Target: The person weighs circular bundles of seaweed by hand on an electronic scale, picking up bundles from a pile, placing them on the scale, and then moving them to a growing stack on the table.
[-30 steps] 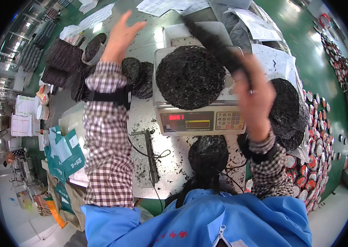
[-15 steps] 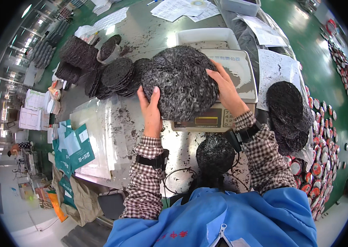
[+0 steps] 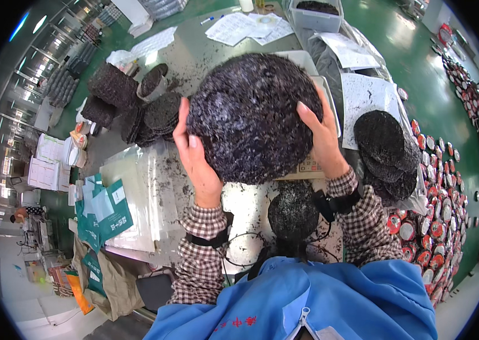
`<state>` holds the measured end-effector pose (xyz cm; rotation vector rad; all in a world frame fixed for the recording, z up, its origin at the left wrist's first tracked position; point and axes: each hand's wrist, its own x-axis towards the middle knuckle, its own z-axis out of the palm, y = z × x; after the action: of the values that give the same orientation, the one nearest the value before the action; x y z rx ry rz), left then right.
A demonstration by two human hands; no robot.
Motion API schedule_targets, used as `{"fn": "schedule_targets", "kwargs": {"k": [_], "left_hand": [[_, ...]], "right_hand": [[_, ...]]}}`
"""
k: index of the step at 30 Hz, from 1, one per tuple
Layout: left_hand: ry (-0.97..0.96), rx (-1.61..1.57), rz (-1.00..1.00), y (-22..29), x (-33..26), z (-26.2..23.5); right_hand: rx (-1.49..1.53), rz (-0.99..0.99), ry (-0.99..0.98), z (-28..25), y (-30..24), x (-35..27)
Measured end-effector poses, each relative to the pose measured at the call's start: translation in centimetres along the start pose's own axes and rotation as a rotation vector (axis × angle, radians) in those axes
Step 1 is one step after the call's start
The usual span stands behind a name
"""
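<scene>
A large round cake of dried dark seaweed [image 3: 253, 119] is held up between my two hands, its rough broad face toward me. My left hand [image 3: 198, 161] grips its left edge, and my right hand [image 3: 325, 133] clasps the right edge with the thumb on top. Beneath the cake is a digital scale [image 3: 309, 165], mostly hidden apart from its keypad and right side. To the left stand stacks of smaller seaweed discs [image 3: 163, 113]. Another dark disc [image 3: 293, 209] lies close to my body, and several more discs [image 3: 379, 136] are piled at the right.
A white tray [image 3: 303, 58] sits behind the scale, and a plastic tub [image 3: 317, 20] with dark bits is farther back. Green pouches [image 3: 112, 215] and clear plastic sheets [image 3: 137, 195] lie at the left. Many round red-and-white tins [image 3: 435, 226] cover the floor at right.
Both hands have lifted the seaweed cake nearer to me and tilted it, so it appears larger and hides more of the scale. My grip stays at both edges.
</scene>
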<state>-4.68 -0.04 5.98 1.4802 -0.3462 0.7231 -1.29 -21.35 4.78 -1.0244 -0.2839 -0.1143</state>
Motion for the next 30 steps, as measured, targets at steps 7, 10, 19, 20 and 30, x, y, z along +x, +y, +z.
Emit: {"fn": "schedule_targets", "kwargs": {"k": [7,10,19,20,30], "left_hand": [[0.010,-0.374,-0.317,3.7,-2.0,-0.7],[-0.093,-0.026,-0.273,5.7,-2.7,-0.6],[-0.094,-0.401,-0.425,4.2,-7.0,-3.0],[-0.097,-0.393,-0.435,4.2,-7.5,-3.3],[-0.159,-0.458,-0.553,4.7,-8.3,-3.9]], "right_hand": [[0.161,0.282,0.061,0.3,-0.4,-2.2],[0.654,0.652,-0.015,-2.9,0.2,-3.9],[0.916,0.597,-0.075,-3.5,2.9,-10.7],[0.911,0.588,-0.054,-3.4,2.9,-11.4],[0.589,0.391,0.428,-2.7,5.6,-11.3]]}}
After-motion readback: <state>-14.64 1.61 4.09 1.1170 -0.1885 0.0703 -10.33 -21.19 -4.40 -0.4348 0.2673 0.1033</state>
